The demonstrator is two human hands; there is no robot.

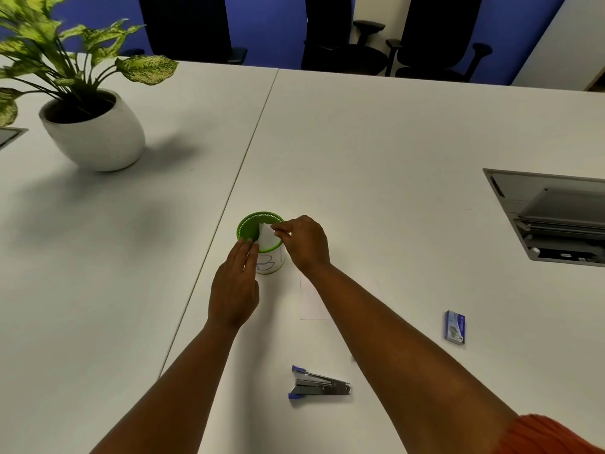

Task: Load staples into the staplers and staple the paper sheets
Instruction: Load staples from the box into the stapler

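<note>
A green-rimmed white cup (252,224) stands mid-table with a folded white paper (266,236) sticking out of it. My right hand (306,244) pinches the top of that paper. My left hand (235,286) rests flat against the cup's near left side, fingers straight. A silver stapler with blue ends (319,385) lies on the table close to me, between my forearms. A small blue staple box (455,327) stands to the right. A white paper sheet (311,306) lies flat, partly under my right forearm.
A potted plant in a white pot (95,136) stands at the far left. An open cable hatch (553,217) is set into the table at the right. A seam (242,165) runs between two tables. Black office chairs (343,37) line the far side.
</note>
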